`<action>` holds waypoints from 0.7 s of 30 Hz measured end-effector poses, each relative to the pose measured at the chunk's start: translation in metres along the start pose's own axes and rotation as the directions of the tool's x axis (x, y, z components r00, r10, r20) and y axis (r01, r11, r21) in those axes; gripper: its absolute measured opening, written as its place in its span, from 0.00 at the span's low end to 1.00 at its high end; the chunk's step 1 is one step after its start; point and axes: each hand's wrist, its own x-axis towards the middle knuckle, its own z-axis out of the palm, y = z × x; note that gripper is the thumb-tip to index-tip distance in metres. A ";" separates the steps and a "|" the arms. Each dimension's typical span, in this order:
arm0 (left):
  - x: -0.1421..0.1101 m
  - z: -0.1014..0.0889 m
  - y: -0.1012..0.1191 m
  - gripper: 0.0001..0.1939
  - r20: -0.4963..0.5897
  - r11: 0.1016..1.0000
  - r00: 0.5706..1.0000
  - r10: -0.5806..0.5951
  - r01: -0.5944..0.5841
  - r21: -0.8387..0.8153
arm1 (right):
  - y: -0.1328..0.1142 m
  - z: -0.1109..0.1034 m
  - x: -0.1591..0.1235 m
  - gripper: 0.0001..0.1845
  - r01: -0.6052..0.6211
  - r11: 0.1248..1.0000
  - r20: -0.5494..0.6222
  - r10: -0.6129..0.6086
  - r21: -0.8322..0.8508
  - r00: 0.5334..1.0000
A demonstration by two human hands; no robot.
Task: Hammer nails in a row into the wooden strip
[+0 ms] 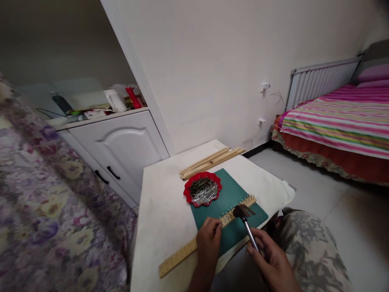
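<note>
Claw hammer (249, 230), metal-shafted, tilted — wooden strip (187, 251), part nail-studded, diagonal across green mat (232, 187)

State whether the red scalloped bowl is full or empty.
Well filled, not empty: loose nails heap across the red scalloped bowl, hiding its bottom.

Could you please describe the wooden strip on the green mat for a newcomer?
On the white table, find the green mat. The strip crosses it, partly hidden by the left hand. Unlike the wooden pieces beyond the red dish, one end bristles with nails.

The table (164, 194) (seemingly cloth-covered) carries a green mat (231, 190) and wooden strips (225, 157).
</note>
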 end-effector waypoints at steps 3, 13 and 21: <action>0.000 -0.001 0.001 0.11 0.020 0.999 1.000 0.010 -0.011 0.049 | -0.001 0.000 0.001 0.16 -0.004 1.000 -0.010 0.004 -0.023 1.000; 0.000 0.001 0.008 0.10 0.048 0.992 0.999 -0.009 0.003 0.124 | -0.005 0.002 0.001 0.16 0.022 0.994 0.161 -0.004 -0.108 0.987; 0.000 0.003 0.005 0.10 0.030 0.989 0.999 -0.012 0.008 0.150 | -0.014 0.011 0.004 0.16 0.141 0.955 0.263 -0.070 -0.262 0.962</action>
